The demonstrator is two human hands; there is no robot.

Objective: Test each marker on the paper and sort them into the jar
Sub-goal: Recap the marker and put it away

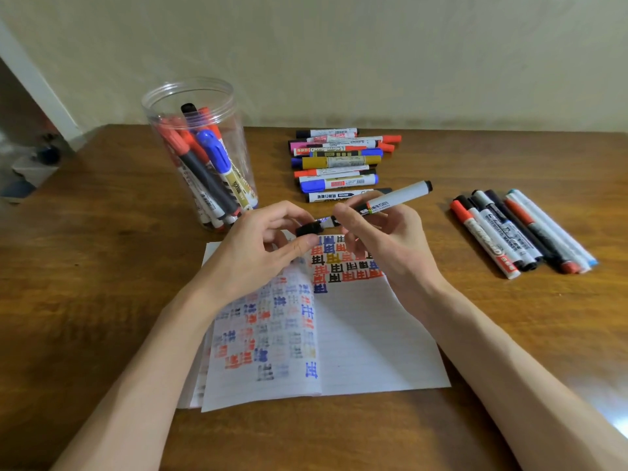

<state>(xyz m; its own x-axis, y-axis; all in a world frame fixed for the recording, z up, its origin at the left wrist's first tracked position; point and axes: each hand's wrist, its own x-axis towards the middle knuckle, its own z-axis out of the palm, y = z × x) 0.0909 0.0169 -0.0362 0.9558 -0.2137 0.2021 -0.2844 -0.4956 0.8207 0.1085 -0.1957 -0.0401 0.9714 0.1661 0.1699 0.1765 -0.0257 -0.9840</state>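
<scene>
While the left hand (265, 246) pinches a black cap (308, 230) between thumb and fingers, the right hand (380, 239) grips a white-barrelled marker (394, 200), its far end tilted up to the right and its near end just beside the cap. Both hands hover close together above the far edge of the paper (367, 334), which is covered in red, blue and black marks. The clear jar (204, 164), holding several markers, stands to the left on the wooden table (102, 266). A loose pile of markers (336, 161) lies behind the hands, and a row of markers (520, 229) to the right.

wall (373, 56): pale, plain | table (85, 266): brown wood | doorway: left, blurred
</scene>
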